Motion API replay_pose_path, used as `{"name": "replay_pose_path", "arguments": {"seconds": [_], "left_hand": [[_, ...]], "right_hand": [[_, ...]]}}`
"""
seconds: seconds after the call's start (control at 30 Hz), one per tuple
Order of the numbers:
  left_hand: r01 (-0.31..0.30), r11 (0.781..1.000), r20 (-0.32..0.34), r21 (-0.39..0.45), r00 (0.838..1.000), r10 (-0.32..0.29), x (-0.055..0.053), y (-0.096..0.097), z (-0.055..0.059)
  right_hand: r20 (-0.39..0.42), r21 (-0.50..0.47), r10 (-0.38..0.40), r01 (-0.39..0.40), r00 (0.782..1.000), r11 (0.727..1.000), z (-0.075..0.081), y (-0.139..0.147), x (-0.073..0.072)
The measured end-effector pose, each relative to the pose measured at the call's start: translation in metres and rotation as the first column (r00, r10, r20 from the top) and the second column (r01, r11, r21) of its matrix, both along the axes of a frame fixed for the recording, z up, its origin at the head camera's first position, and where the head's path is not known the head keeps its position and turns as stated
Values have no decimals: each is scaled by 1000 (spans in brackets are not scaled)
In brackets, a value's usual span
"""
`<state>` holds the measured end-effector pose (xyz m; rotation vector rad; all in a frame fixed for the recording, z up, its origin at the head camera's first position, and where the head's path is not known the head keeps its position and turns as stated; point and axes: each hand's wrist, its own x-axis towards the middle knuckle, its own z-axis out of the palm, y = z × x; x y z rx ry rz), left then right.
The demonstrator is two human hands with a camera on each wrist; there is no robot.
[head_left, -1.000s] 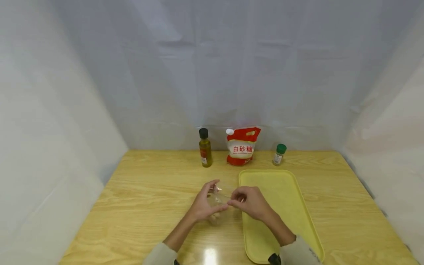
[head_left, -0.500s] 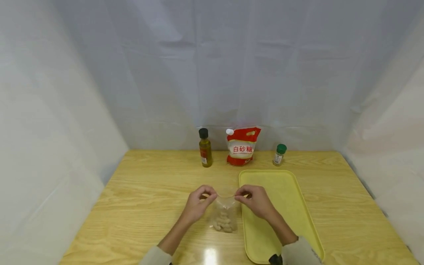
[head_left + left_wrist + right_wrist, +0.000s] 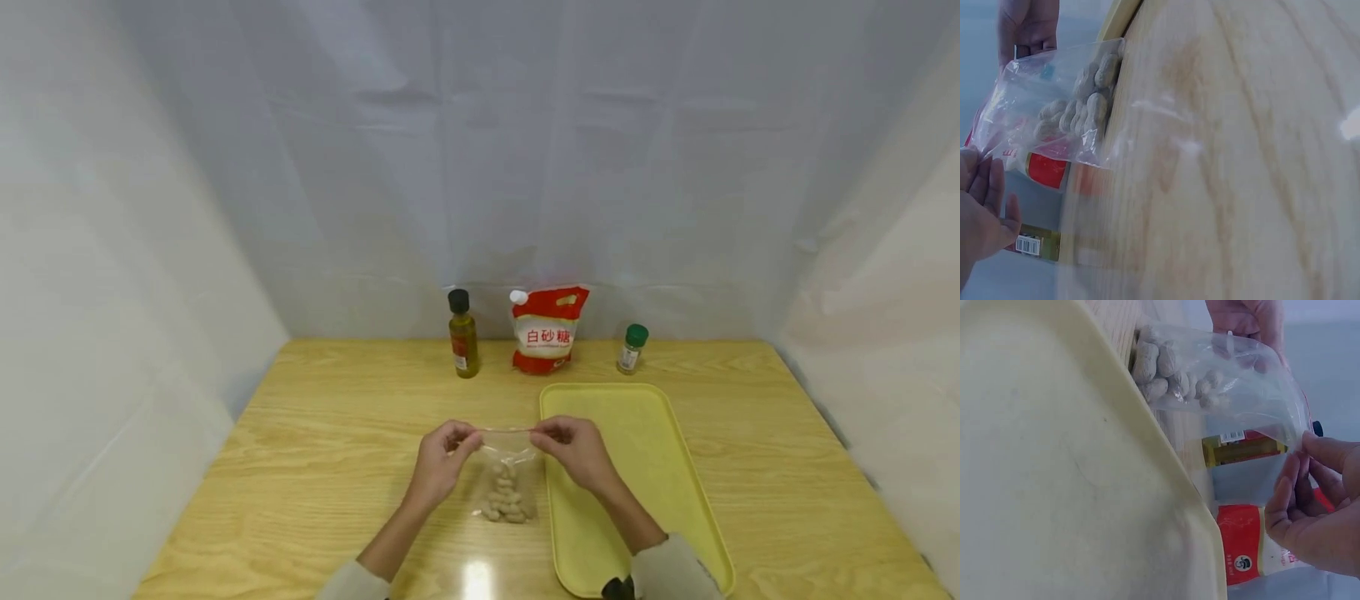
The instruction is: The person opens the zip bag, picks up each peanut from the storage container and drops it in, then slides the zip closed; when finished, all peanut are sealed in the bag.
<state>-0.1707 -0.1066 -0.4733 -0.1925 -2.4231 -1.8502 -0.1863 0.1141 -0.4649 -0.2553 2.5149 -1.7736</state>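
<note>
A clear zip bag with a red line along its top edge hangs or stands upright over the table. Several unshelled peanuts lie heaped in its lower part. Thumb and fingers of my left hand pinch its top left corner. At the top right corner my right hand pinches it the same way, so the edge is stretched straight between both hands. The left wrist view shows the bag from the side, its bottom near or on the tabletop; contact cannot be told.
A yellow tray lies right of the bag, partly under my right forearm. Along the back stand an oil bottle, a red and white sugar pouch and a small green-capped jar. Pale sheeting hangs behind the table.
A second ago my left hand was spread around the bag; it then moved to pinch the top left corner. Since then the hands have drawn slightly apart and the sagging top edge is straight.
</note>
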Motion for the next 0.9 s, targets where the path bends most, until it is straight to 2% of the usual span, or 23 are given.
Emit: {"name": "replay_pose_path", "arguments": {"seconds": [0.1, 0.13, 0.33, 0.37, 0.47, 0.7, 0.77, 0.9], "left_hand": [[-33, 999, -5, 20, 999, 33, -4, 0, -11], [-38, 999, -6, 23, 999, 39, -3, 1, -8], [-39, 999, -25, 29, 999, 40, -2, 2, -8], [-37, 999, -31, 27, 999, 38, -4, 1, -13], [-30, 999, -26, 19, 999, 30, -2, 3, -9], [22, 999, -42, -44, 999, -24, 8, 7, 15], [23, 998, -47, -52, 999, -25, 6, 8, 11], [21, 998, -69, -56, 997, -25, -1, 7, -5]], "right_hand": [[38, 21, -8, 7, 999, 1000, -1, -2, -2], [43, 20, -9, 8, 999, 1000, -1, -3, -2], [47, -13, -41, 42, 998, 999, -3, -7, -1], [43, -18, -51, 51, 998, 999, -3, -7, 0], [34, -33, -67, 68, 997, 997, -4, -9, 1], [13, -48, -34, 34, 999, 998, -7, -14, 1], [-5, -39, -19, 19, 1000, 999, -8, -15, 1], [-23, -32, -5, 4, 1000, 999, -8, -16, 1]]}}
